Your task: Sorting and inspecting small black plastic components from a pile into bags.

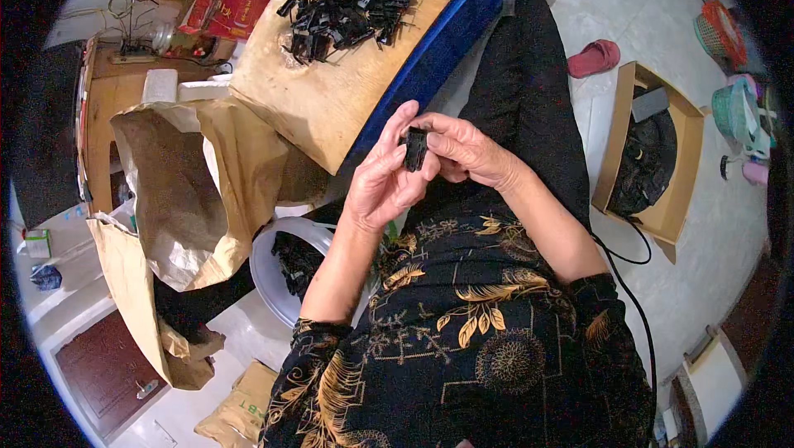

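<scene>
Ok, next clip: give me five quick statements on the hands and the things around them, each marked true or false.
1. The left hand and right hand both touch one small black piece. True.
2. A slipper and an open cardboard box lie on the floor. True.
3. The slipper is blue. False: the slipper is pinkish red.
4. The heap of black parts lies on the floor. False: the heap of black parts lies on a wooden tabletop.
5. The white bucket is empty. False: the white bucket holds black pieces.

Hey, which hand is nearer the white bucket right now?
Left. The left hand is above and to the right of the bucket in the picture; the right hand is farther right.
</scene>
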Demonstrator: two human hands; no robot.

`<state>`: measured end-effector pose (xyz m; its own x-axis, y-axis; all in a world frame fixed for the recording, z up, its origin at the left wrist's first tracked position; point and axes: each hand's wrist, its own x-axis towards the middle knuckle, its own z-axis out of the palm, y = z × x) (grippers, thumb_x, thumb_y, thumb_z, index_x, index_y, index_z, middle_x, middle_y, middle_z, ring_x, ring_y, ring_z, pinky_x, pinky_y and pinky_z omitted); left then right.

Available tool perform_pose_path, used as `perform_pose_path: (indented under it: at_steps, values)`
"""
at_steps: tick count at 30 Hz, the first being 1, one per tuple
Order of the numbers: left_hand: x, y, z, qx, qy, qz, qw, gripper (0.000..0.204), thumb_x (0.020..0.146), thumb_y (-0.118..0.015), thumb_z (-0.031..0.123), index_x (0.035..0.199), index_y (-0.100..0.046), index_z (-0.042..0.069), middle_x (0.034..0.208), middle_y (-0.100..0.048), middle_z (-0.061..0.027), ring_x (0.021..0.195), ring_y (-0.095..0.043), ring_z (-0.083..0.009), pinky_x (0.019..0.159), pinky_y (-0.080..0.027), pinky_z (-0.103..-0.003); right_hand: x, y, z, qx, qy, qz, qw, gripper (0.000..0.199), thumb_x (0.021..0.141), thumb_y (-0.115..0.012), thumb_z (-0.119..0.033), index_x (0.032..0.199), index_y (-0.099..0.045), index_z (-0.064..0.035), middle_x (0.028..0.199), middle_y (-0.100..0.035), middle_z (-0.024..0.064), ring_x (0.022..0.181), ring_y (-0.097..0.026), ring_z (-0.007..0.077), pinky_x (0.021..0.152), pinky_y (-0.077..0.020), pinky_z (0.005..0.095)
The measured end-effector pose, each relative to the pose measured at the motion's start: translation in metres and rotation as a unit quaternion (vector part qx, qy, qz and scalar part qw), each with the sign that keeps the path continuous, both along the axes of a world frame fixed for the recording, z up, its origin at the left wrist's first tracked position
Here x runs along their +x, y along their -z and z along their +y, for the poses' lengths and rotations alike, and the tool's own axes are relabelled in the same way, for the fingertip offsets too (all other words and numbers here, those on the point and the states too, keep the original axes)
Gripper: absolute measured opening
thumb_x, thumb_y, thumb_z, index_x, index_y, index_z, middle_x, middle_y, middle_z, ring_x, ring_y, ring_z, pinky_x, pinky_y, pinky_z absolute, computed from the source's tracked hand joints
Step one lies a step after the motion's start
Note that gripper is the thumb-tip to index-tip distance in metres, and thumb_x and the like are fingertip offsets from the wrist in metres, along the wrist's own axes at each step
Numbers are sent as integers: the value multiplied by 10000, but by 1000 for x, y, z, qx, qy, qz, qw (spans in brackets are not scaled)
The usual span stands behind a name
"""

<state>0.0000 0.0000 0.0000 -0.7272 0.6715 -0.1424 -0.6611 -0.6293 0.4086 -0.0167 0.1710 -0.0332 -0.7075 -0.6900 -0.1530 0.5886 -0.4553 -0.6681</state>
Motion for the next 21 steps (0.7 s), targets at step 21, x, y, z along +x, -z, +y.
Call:
perform_pose_path:
  at_steps: [21]
  values:
    - [26,-2,4,-535,-137,295,779,362,891,-436,58,1247,-371,44,842,-539,-56,749,-548,-107,636,-480,-236,31,-21,-17,112,48,10,992,378,945,-347,-346,1187,-376,-57,529,-334,-43,376,-257,23,319,-234,175]
